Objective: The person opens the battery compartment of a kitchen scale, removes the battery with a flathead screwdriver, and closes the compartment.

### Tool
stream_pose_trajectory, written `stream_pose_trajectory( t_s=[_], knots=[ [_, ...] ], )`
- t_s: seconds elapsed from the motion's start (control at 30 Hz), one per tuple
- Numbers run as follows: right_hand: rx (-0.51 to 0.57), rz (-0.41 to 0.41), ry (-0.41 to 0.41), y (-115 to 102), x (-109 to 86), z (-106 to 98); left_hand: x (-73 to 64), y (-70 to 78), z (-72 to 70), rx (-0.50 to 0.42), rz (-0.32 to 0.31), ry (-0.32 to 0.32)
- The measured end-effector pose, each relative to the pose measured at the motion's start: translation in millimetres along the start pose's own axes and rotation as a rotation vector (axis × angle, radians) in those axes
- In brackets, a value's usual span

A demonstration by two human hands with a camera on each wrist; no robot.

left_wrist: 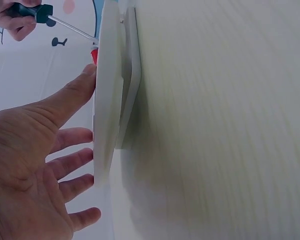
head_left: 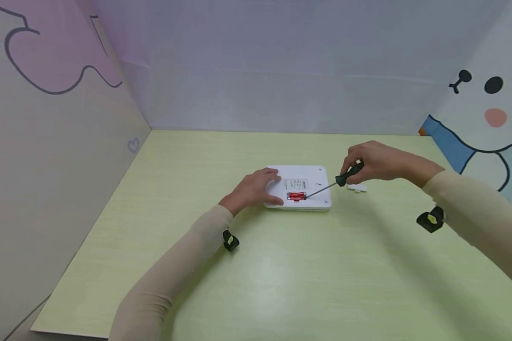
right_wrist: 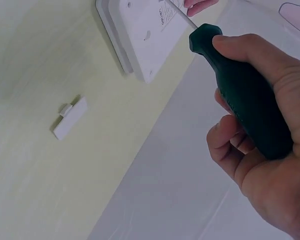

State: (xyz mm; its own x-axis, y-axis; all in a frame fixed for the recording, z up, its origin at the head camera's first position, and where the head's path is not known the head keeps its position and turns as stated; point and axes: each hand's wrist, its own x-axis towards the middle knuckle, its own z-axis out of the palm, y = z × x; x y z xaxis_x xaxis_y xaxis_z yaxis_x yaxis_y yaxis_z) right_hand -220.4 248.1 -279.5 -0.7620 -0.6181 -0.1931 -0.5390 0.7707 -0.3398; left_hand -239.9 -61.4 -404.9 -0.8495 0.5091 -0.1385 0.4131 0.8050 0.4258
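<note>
A flat white device (head_left: 315, 176) lies on the table with its underside up, showing a printed label (head_left: 296, 184) and small round marks near its edge. In its open compartment sits a red battery (head_left: 297, 195). My left hand (head_left: 251, 190) rests on the device's left side with fingers spread, the thumb near the compartment. With curled fingers my right hand (right_wrist: 277, 105) grips a screwdriver by its dark green handle (right_wrist: 247, 95). The screwdriver's thin metal shaft (head_left: 322, 191) slants down leftward, its tip right at the battery's right end.
To the right of the device, below the right hand, lies a small white battery cover (right_wrist: 71, 118) with a tab. The pale wooden table (head_left: 256, 274) meets a plain back wall (head_left: 256, 94). Side panels with cartoon drawings (head_left: 492, 85) flank it.
</note>
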Motion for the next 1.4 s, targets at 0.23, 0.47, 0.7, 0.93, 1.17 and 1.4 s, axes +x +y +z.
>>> stream_pose_trajectory(
  t_s=[0.23, 0.47, 0.7, 0.93, 1.17, 1.4],
  knots=[
    [0.074, 0.049, 0.033, 15.2, 0.8, 10.1, 0.4, -1.4, -0.8, 0.004, -0.01, 0.011],
    [0.323, 0.131, 0.049, 50.3, -8.3, 38.6, 0.4, -4.0, 1.0, 0.001, -0.015, 0.0],
    [0.506, 0.177, 0.082, 70.1, -18.2, 68.4, 1.9, -7.6, 3.2, 0.002, -0.013, 0.005],
    [0.604, 0.2, 0.122, 78.3, -24.0, 91.1, 2.0, -10.6, 3.3, -0.003, -0.015, 0.005],
    [0.632, 0.192, 0.124, 78.7, -24.6, 98.0, -1.7, -12.4, 1.6, 0.002, -0.017, 0.003],
    [0.615, 0.186, 0.141, 74.0, -26.3, 96.3, -3.0, -13.3, -0.2, 0.002, -0.01, 0.008]
  ],
)
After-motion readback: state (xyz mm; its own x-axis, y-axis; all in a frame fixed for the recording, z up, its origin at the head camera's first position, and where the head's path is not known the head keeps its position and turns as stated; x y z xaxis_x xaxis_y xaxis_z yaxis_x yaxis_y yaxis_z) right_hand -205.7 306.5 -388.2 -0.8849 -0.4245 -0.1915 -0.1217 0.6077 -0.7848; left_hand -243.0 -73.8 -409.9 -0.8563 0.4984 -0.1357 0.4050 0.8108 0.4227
